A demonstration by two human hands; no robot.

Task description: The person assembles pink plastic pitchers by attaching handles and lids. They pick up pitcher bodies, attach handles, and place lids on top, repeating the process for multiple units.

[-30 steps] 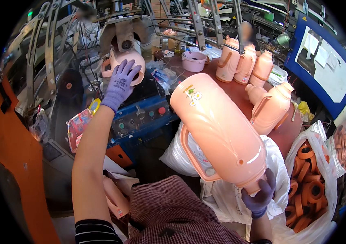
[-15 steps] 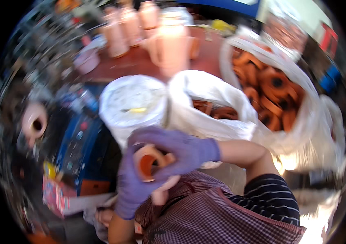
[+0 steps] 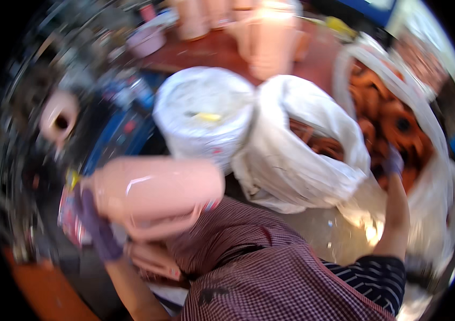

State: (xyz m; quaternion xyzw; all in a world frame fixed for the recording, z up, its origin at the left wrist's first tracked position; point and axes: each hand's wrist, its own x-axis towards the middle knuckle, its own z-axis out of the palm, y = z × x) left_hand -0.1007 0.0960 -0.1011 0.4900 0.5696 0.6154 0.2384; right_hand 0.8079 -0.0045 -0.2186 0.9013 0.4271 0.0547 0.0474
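My left hand [image 3: 94,222], in a purple glove, grips a glossy pink plastic jug [image 3: 158,184] by its narrower left end. The jug lies sideways above my lap, its handle on the near side. Far to the right, my gloved right hand [image 3: 393,162] reaches into a clear plastic bag [image 3: 430,115] full of brown-orange moulded plastic parts [image 3: 403,124]. Its fingers are down among the parts, hidden and blurred, so I cannot see whether they hold one. Another pink jug [image 3: 155,259] lies on its side below the held one.
A white plastic-covered drum [image 3: 203,101] stands ahead, beside an open white sack [image 3: 286,171] with brown parts inside. More pink jugs [image 3: 273,40] stand on the red table [image 3: 211,58]. A blue case [image 3: 123,139] and another pink vessel [image 3: 59,119] are at left.
Both hands were together around the pink jug's open mouth. The left hand has swung the jug sideways to the left, while the right hand has let go and moved right into the bag.
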